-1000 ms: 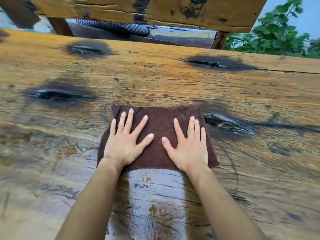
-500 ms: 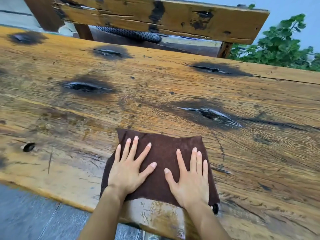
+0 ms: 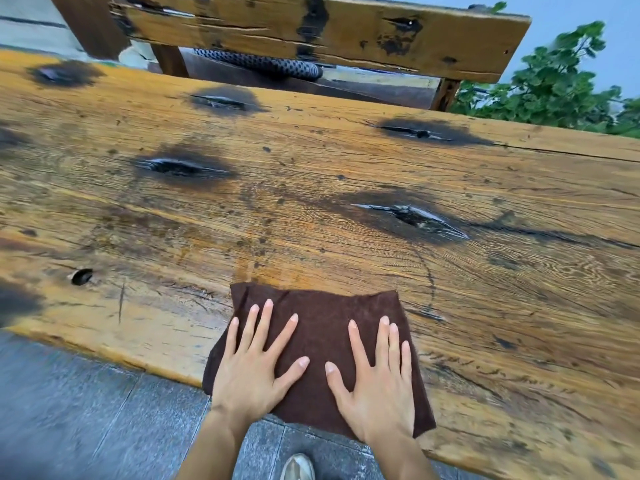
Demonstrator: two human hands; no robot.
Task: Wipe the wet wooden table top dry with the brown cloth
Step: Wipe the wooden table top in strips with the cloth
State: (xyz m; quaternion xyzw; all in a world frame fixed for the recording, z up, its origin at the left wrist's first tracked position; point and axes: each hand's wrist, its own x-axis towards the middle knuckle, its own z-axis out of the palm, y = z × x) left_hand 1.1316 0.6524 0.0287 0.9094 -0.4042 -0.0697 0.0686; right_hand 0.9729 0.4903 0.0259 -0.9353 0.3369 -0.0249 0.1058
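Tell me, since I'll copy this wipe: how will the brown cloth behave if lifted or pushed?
The brown terry cloth probably flops: its near edge already droops past the wooden table top's edge. Pushed, it likely bunches unless pinned, hence the flat left hand and right hand. Probably light.

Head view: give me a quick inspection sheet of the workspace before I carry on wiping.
Surface: wooden table top, rough planks with dark knots and cracks; some knots glisten.
Job's things: brown cloth spread flat at the near edge, its near part hanging over that edge.
Clutter: nothing seen on the table.
Hands: left hand and right hand pressed flat on the cloth, fingers spread, side by side.
Cables: nothing seen.
Surroundings: wooden bench beyond the far edge, a dark patterned object on its seat; green plant at far right; grey paved floor; shoe below the table edge.
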